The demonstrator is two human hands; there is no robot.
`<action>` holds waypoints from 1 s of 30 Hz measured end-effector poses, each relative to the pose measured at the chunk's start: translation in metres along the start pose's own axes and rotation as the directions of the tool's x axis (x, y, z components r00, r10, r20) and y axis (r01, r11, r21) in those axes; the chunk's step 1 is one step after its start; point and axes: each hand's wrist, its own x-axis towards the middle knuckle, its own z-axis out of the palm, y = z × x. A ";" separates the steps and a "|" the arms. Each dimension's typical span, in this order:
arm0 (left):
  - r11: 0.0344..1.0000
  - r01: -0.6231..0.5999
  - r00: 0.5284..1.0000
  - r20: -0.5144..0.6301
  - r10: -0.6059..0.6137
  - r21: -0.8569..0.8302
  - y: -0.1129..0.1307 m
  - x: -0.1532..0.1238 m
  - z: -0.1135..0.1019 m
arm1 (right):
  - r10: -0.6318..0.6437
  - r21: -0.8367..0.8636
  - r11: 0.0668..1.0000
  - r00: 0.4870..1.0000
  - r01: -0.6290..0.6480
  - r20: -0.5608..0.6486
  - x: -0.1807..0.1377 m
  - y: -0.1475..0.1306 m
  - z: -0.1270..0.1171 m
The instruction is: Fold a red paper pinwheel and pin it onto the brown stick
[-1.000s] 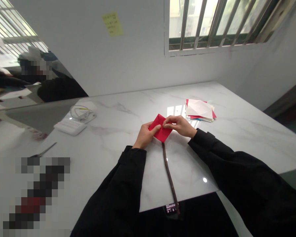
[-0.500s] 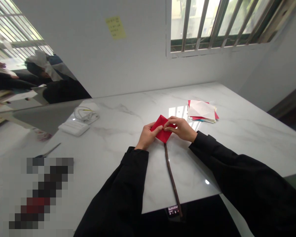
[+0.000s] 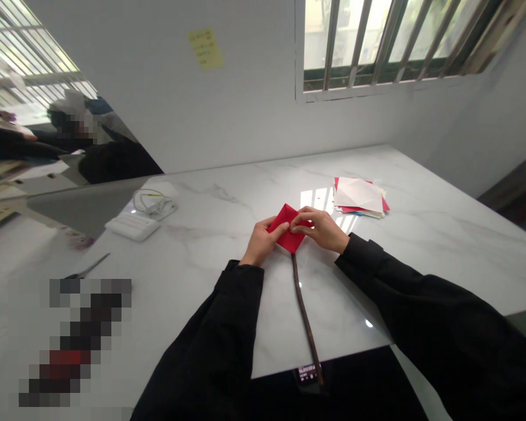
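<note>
A folded red paper [image 3: 288, 233] lies on the white marble table [image 3: 210, 245], held between both hands. My left hand [image 3: 259, 242] grips its left edge, thumb on top. My right hand [image 3: 322, 228] pinches the paper's upper right part, fingers pressed together on a fold. Both arms wear black sleeves. A thin dark strap [image 3: 304, 316] runs from under the paper toward me, down to a small device [image 3: 307, 374] at the table's near edge.
A stack of coloured paper sheets [image 3: 360, 197] lies to the right of my hands. At the left sit a white flat box [image 3: 131, 225], a coiled cable [image 3: 151, 202] and scissors [image 3: 85, 270]. Another person [image 3: 92, 152] sits at the far left. A barred window is behind.
The hands and red paper stay nearly in place; the paper's fold looks tighter than a second ago. The view shifted slightly.
</note>
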 end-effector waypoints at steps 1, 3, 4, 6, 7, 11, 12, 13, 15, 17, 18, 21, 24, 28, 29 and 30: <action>1.000 0.003 1.000 0.008 -0.003 0.007 -0.001 0.000 0.000 | 0.002 -0.004 1.000 1.000 -0.002 -0.001 0.000 0.000 0.000; 1.000 0.001 1.000 0.013 -0.001 0.017 -0.002 0.001 -0.001 | 0.003 -0.019 1.000 1.000 -0.003 -0.006 0.000 -0.002 0.001; 1.000 -0.002 1.000 0.013 0.002 0.019 -0.002 0.001 -0.001 | 0.002 -0.026 1.000 1.000 -0.002 -0.008 0.000 -0.003 0.001; 1.000 -0.009 1.000 0.014 0.009 0.021 -0.002 0.001 -0.001 | -0.002 -0.034 0.999 1.000 0.002 -0.017 -0.001 -0.005 0.002; 1.000 -0.012 1.000 0.015 0.011 0.021 -0.002 0.001 -0.001 | -0.004 -0.033 0.999 1.000 0.003 -0.024 -0.001 -0.006 0.003; 1.000 -0.003 1.000 0.027 0.002 0.021 0.000 0.001 0.000 | 0.000 -0.026 1.000 0.998 -0.002 -0.068 -0.002 -0.006 0.005; 1.000 0.001 0.999 0.032 -0.001 0.020 0.000 0.001 0.000 | 0.003 -0.027 1.000 0.997 -0.005 -0.075 -0.003 -0.006 0.005; 1.000 0.004 0.999 0.037 -0.005 0.017 0.001 0.001 -0.001 | 0.005 -0.027 1.000 0.997 -0.007 -0.081 -0.003 -0.006 0.005; 1.000 0.008 0.998 0.054 -0.009 0.012 0.002 0.001 -0.001 | 0.010 -0.020 1.000 0.996 -0.012 -0.087 -0.002 -0.006 0.005; 1.000 0.007 0.998 0.068 -0.008 0.009 0.002 0.000 -0.002 | 0.021 -0.009 1.000 0.995 -0.022 -0.094 -0.002 -0.006 0.004; 1.000 0.008 0.997 0.070 -0.009 0.007 0.003 0.000 -0.002 | 0.028 -0.002 1.000 0.995 -0.028 -0.099 -0.003 -0.007 0.004; 1.000 0.014 0.998 0.062 -0.014 0.000 0.003 -0.001 -0.002 | 0.037 0.023 0.999 0.992 -0.034 -0.119 -0.003 -0.009 0.004; 1.000 0.007 0.998 0.059 -0.006 -0.010 0.002 0.000 -0.002 | 0.029 0.041 0.999 0.990 -0.024 -0.138 -0.003 -0.010 0.004; 1.000 -0.005 0.998 0.070 0.007 -0.029 0.001 0.001 -0.001 | 0.027 0.044 0.999 0.987 -0.020 -0.159 -0.003 -0.009 0.006; 0.999 -0.002 0.998 0.069 0.004 -0.034 0.000 0.002 -0.001 | 0.032 0.048 0.999 0.986 -0.025 -0.165 -0.003 -0.008 0.006; 0.999 0.004 0.998 0.064 -0.002 -0.040 0.000 0.002 -0.001 | 0.041 0.056 0.998 0.985 -0.031 -0.169 -0.004 -0.008 0.007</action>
